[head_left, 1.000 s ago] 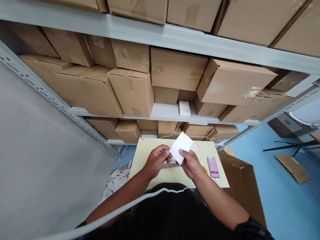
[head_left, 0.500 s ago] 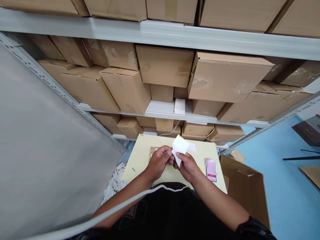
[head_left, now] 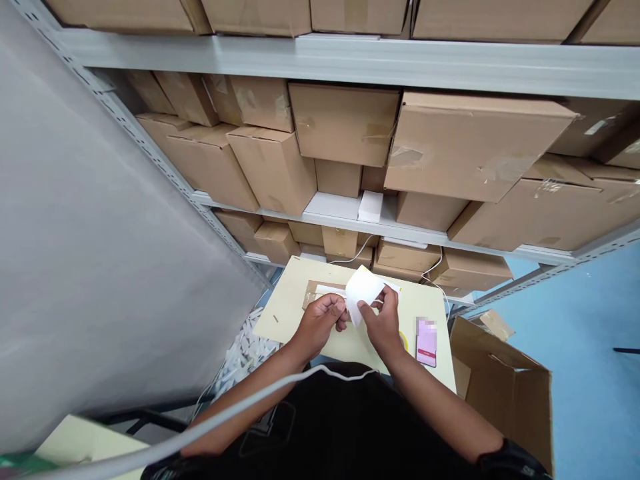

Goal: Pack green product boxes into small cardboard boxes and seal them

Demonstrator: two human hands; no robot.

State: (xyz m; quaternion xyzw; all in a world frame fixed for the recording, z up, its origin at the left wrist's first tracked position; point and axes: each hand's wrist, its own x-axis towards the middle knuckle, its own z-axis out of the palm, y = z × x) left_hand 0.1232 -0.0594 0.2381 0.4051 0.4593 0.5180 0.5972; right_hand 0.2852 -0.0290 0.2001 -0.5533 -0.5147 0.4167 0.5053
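A white sheet of paper, bent and with a small yellow mark at its top, is held up over the pale table. My right hand grips it at the lower right, thumb in front and fingers behind. My left hand is closed in a pinch at the sheet's left edge; what sits between its fingertips is too small to make out. Behind the hands lies a flat brown piece with white paper on it. A yellow tape roll shows partly beside my right wrist.
A phone with a pink screen lies at the table's right. Shelves full of cardboard boxes rise behind. An open carton stands on the blue floor at right; white scraps lie at left. A white cable crosses in front of me.
My right hand has shifted its grip, with its fingers now spread further behind the sheet. The hands are slightly further apart. The view has swung, moving the shelves' left side rightward.
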